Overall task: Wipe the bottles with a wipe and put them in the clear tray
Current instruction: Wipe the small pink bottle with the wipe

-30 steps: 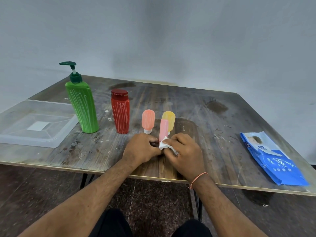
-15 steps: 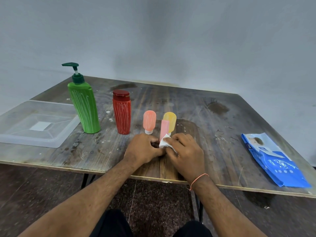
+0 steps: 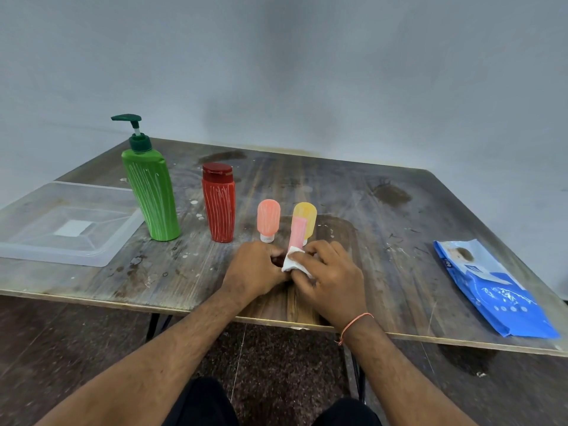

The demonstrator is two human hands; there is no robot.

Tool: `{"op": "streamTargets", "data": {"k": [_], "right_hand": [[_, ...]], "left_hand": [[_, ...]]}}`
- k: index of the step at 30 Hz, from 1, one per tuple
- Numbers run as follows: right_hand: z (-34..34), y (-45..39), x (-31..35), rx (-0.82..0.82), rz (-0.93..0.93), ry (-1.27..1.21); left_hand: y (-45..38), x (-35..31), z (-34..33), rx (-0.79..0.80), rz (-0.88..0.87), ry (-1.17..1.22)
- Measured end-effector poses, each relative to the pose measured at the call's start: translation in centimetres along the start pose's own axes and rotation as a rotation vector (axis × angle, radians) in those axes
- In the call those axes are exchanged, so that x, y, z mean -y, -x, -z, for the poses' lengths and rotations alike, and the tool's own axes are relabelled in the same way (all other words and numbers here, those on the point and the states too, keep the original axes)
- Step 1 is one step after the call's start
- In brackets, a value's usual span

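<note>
A small pink tube bottle (image 3: pixel 297 232) stands up out of my two hands near the table's front edge. My left hand (image 3: pixel 256 269) grips its lower end, which is hidden. My right hand (image 3: pixel 327 275) pinches a white wipe (image 3: pixel 292 262) against the tube's lower part. Behind them stand an orange-pink small bottle (image 3: pixel 268 219), a yellow small bottle (image 3: pixel 307 217), a red bottle (image 3: pixel 218 202) and a green pump bottle (image 3: pixel 150 189), the red and green ones streaked with white marks. The clear tray (image 3: pixel 101 256) lies at the left and holds no bottles.
A blue pack of wipes (image 3: pixel 491 287) lies at the table's right front. The wooden table (image 3: pixel 384 241) is stained and speckled. A grey wall rises behind it. Dark floor shows below the front edge.
The wipe has slid a little along the pink tube under my right fingers. My view has shifted slightly; the standing bottles keep their places.
</note>
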State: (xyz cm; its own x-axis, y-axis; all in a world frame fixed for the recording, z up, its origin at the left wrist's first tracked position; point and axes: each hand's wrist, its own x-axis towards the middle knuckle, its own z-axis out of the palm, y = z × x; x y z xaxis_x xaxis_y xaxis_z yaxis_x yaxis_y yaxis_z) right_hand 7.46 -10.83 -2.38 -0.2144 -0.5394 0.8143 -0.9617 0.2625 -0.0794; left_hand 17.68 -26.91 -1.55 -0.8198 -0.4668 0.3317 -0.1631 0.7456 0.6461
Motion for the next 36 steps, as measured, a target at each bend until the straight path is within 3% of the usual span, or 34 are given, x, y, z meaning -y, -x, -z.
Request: {"op": "streamTargets", "data": {"k": [4, 8, 13, 18, 23, 36], "right_hand": [[0.01, -0.03, -0.13, -0.049, -0.054, -0.002], [0.11, -0.01, -0.20, 0.024, 0.013, 0.003], [0.00, -0.06, -0.30, -0.047, -0.110, -0.056], [0.04, -0.04, -0.26, 0.024, -0.018, -0.108], [-0.11, -0.20, -0.51, -0.027, -0.130, -0.120], [0.04, -0.14, -0.53, 0.016, -0.087, -0.151]], "left_hand": [[0.09, -0.03, -0.08, 0.002, 0.028, 0.029], [0.00, 0.02, -0.02, 0.010, 0.038, 0.007], [0.21, -0.29, 0.04, 0.014, 0.052, 0.074], [0.09, -0.20, 0.20, 0.027, 0.044, 0.050], [0.27, -0.47, 0.23, 0.056, 0.080, 0.134], [0.43, -0.63, 0.25, 0.058, 0.108, 0.248]]}}
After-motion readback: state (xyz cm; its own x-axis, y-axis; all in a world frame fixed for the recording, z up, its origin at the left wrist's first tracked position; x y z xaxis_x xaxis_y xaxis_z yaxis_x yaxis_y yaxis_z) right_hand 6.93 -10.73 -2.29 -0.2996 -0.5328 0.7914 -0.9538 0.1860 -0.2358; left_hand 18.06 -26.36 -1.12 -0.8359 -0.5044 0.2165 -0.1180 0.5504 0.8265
